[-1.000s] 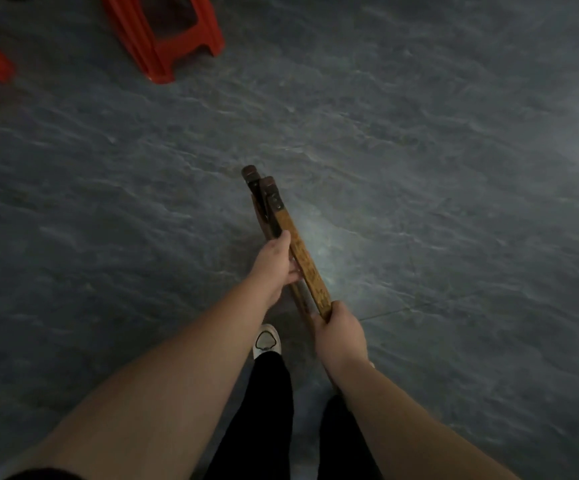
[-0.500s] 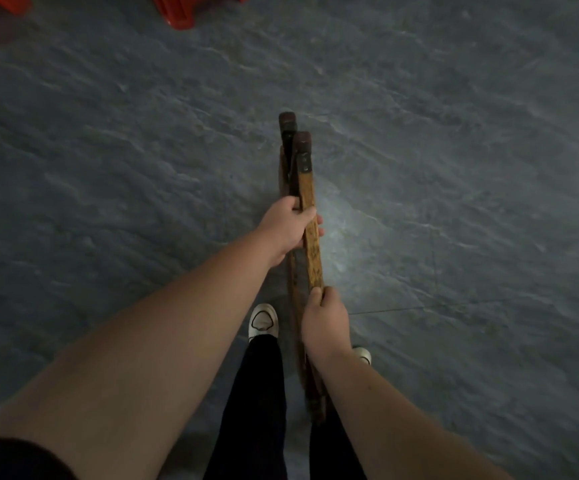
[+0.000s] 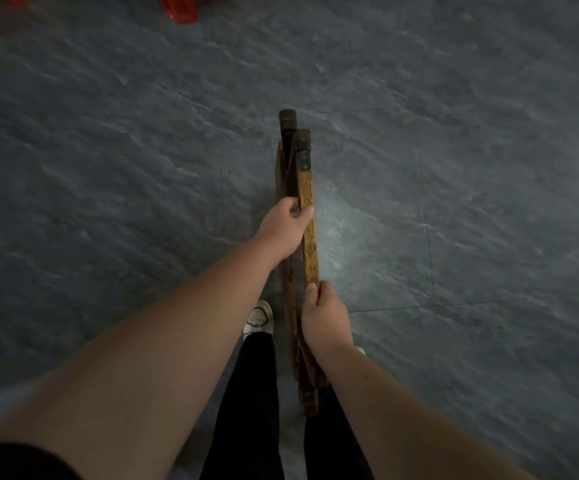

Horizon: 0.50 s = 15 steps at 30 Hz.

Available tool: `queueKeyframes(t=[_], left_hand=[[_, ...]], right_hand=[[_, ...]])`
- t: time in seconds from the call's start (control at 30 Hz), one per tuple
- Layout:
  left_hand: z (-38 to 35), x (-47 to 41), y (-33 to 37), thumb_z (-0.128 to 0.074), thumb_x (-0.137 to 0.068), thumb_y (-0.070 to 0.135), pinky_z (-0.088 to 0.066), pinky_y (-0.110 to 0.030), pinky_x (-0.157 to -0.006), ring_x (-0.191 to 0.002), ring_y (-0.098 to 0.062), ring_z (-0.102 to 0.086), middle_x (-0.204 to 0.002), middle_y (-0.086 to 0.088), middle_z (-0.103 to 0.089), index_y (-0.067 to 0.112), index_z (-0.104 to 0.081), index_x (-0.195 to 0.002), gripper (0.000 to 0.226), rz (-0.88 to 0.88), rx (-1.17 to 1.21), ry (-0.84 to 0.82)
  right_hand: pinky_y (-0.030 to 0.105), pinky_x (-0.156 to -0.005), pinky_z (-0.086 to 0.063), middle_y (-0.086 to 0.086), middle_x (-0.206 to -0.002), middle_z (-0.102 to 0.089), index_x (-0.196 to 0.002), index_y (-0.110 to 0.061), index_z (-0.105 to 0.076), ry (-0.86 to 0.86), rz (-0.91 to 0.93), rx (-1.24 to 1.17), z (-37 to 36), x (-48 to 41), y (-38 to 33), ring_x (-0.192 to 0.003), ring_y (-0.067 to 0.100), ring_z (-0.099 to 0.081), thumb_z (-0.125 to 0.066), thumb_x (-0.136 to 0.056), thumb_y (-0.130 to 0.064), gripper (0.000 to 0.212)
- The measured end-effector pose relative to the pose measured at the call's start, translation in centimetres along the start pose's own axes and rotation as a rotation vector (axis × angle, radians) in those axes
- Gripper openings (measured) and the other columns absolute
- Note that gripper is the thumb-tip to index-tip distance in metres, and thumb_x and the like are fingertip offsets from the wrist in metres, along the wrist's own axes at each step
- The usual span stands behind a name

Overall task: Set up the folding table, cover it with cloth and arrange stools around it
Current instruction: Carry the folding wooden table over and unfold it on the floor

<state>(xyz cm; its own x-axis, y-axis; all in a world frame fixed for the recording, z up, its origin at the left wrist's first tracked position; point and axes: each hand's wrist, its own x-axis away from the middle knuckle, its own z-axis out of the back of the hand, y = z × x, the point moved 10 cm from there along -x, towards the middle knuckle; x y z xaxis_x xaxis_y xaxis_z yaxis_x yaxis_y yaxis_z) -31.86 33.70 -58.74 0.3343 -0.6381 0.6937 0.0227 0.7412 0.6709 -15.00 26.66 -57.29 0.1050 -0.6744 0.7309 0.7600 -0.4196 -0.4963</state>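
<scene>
The folded brown wooden table [image 3: 309,244] has swung straight ahead, with the left hand [image 3: 283,225] and right hand [image 3: 326,318] gripping its slats. Unfolding looks next.

Words on the folding table [image 3: 310,244]: none can be read — only dark smudgy marks along its wooden edge, too blurry to tell.
Dark metal end piece [image 3: 304,161]: no letters or numbers to read.
Red stool [image 3: 180,10]: no writing to read.
White shoe [image 3: 258,318]: no brand to read — too dim.
</scene>
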Motion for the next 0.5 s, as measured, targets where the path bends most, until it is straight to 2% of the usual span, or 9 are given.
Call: queueKeyframes(t=[0.07,0.13,0.2,0.27,0.33,0.4,0.5], left_hand=[[0.5,0.8,0.3,-0.047,-0.101,0.044,-0.052,-0.035,-0.089,-0.105,-0.014,-0.061,-0.115,0.008,-0.060,0.020,-0.051,-0.133,0.040,-0.045,-0.123,0.040],[0.9,2.0,0.0,-0.039,-0.105,0.041,-0.041,-0.026,-0.080,-0.101,-0.010,-0.057,-0.113,0.010,-0.056,0.020,-0.048,-0.137,0.039,-0.079,-0.239,0.066],[1.1,3.3,-1.2,-0.036,-0.106,0.041,-0.036,-0.027,-0.078,-0.098,-0.006,-0.053,-0.118,0.010,-0.057,0.021,-0.045,-0.140,0.041,-0.082,-0.327,0.065],[1.3,4.3,-3.1,-0.036,-0.106,0.040,-0.039,-0.029,-0.081,-0.099,-0.006,-0.054,-0.131,0.007,-0.059,0.022,-0.043,-0.143,0.042,-0.058,-0.357,0.060],[1.4,5.4,-5.4,-0.038,-0.105,0.040,-0.044,-0.033,-0.088,-0.113,-0.014,-0.058,-0.140,0.002,-0.056,0.024,-0.039,-0.148,0.045,-0.027,-0.403,0.046],[1.5,7.0,-8.0,-0.039,-0.104,0.040,-0.044,-0.038,-0.097,-0.128,-0.022,-0.052,-0.146,-0.003,-0.051,0.025,-0.034,-0.151,0.050,-0.012,-0.545,0.032],[0.8,10.1,-12.8,-0.040,-0.103,0.040,-0.039,-0.042,-0.107,-0.137,-0.026,-0.044,-0.152,-0.007,-0.043,0.023,-0.029,-0.154,0.055,0.039,-0.696,-0.040]], right_hand=[[0.045,-0.076,-0.052,0.003,-0.087,-0.062,-0.090,-0.020,-0.050,-0.001,0.035,0.061,0.5,-0.1,0.2,-0.083,0.027,-0.061,-0.035,-0.104,-0.043,0.031],[0.048,-0.076,-0.054,0.001,-0.087,-0.064,-0.095,-0.024,-0.053,-0.012,0.056,0.091,0.8,0.0,0.5,-0.082,0.025,-0.063,-0.035,-0.102,-0.046,0.029],[0.047,-0.075,-0.056,-0.003,-0.087,-0.066,-0.099,-0.029,-0.055,-0.026,0.077,0.125,1.1,0.1,0.9,-0.079,0.020,-0.065,-0.036,-0.101,-0.046,0.026],[0.045,-0.076,-0.057,-0.006,-0.094,-0.066,-0.104,-0.031,-0.056,-0.035,0.131,0.171,1.8,0.2,1.1,-0.082,0.016,-0.065,-0.036,-0.101,-0.044,0.024],[0.045,-0.087,-0.054,-0.003,-0.116,-0.065,-0.122,-0.029,-0.056,-0.031,0.205,0.287,2.9,0.2,1.6,-0.102,0.018,-0.061,-0.037,-0.102,-0.040,0.030],[0.045,-0.103,-0.046,0.001,-0.139,-0.055,-0.142,-0.022,-0.047,-0.028,0.286,0.496,4.0,0.2,2.2,-0.127,0.023,-0.049,-0.039,-0.103,-0.036,0.042],[0.045,-0.110,-0.038,0.003,-0.155,-0.040,-0.152,-0.020,-0.034,-0.059,0.335,0.704,5.2,0.5,3.5,-0.140,0.026,-0.036,-0.040,-0.102,-0.033,0.052]])
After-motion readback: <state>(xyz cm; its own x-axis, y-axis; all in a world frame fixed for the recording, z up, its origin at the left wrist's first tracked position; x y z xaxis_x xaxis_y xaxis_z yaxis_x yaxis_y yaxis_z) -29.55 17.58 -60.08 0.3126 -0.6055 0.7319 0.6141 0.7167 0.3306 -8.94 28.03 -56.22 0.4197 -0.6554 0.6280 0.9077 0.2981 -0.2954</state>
